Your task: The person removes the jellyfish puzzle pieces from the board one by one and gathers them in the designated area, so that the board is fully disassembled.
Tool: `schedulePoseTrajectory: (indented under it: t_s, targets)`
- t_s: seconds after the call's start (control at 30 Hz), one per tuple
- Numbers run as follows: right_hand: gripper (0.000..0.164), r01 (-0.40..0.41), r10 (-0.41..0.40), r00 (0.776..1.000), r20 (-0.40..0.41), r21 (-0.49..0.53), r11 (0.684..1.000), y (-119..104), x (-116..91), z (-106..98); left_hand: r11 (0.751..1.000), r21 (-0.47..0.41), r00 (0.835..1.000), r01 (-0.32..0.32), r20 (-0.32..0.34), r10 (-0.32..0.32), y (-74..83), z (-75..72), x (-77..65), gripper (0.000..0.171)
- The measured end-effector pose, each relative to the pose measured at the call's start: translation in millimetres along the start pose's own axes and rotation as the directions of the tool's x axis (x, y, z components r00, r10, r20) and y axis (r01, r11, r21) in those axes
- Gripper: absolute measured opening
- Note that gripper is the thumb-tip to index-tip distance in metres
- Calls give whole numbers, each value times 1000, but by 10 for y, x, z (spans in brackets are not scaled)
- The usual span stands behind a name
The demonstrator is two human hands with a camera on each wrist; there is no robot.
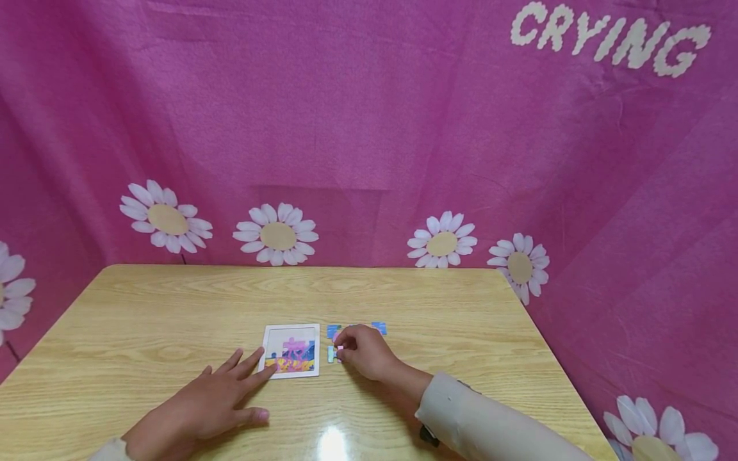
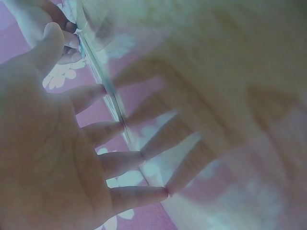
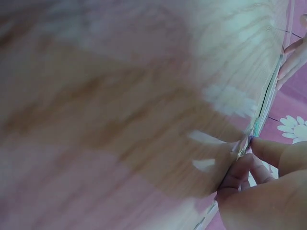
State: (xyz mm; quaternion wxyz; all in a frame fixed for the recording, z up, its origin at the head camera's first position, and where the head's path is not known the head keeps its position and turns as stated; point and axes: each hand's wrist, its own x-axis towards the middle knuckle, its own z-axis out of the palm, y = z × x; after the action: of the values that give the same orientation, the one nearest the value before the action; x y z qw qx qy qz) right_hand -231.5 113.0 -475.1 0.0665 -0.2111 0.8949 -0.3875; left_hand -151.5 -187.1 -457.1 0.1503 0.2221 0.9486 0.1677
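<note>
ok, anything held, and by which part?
Right hand: fingers at the right edge of a puzzle piece; can't tell if it's gripped or just touched. Left hand holds nothing.

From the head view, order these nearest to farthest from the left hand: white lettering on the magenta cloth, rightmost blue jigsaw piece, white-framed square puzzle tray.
1. White-framed puzzle tray: immediately right of the left hand.
2. Blue jigsaw piece: just beyond the right hand.
3. White lettering: high, far right.
</note>
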Motion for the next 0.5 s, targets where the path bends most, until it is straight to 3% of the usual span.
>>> schedulePoseTrajectory:
  t_s: [0.23,0.5]
  targets:
    - [4,8,-8,1000,-3,-26,1000,-20,7,-22,1000,-15,1000,22,18,-21,-8,-11,22,80]
    - [5,15,-16,1000,2,18,1000,-58,38,-8,999,-25,999,29,21,-28,-6,-26,34,76]
